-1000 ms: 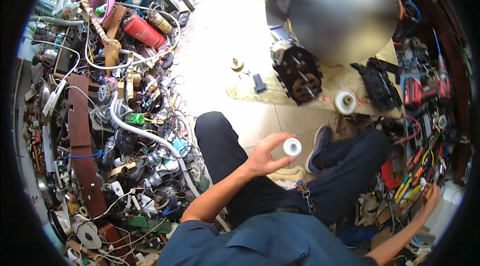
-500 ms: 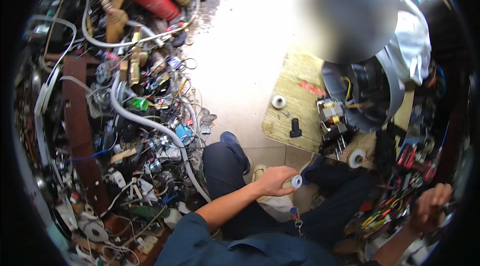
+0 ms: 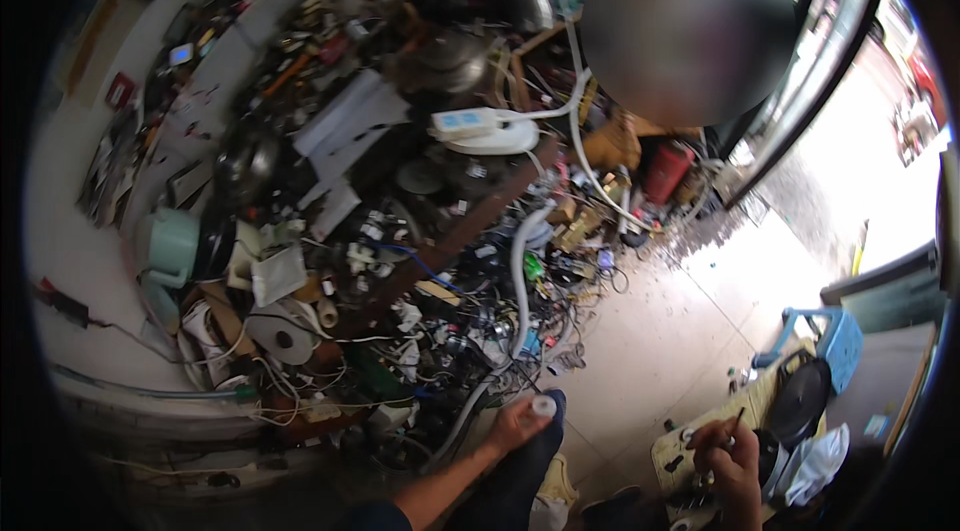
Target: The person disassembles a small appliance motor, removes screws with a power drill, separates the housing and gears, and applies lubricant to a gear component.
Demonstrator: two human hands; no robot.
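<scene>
My left hand [image 3: 512, 428] is closed round a small white cylindrical part [image 3: 543, 406] with a round end face turned up, held above my left knee. On the right, my right hand [image 3: 730, 461] is raised in front of the low wooden table, its fingers pinched on a thin dark rod [image 3: 740, 418]; most of it is hidden by the fingers. Beyond that hand lie a dark round fan housing [image 3: 800, 396] and a crumpled silver-white bag [image 3: 815, 466]. The yellowish tabletop [image 3: 668, 459] shows beside my wrist.
A dense heap of parts, wires and scrap fills the left and middle, with a grey hose [image 3: 520, 281], a white power strip [image 3: 465, 123] and a red cylinder [image 3: 668, 171]. A blue stool [image 3: 835, 341] stands past the table. Tiled floor [image 3: 640, 341] runs toward the bright doorway.
The view has swung left toward the heap. My right hand has come from the tools at the far right to in front of the table with a thin rod. My left hand keeps the white part.
</scene>
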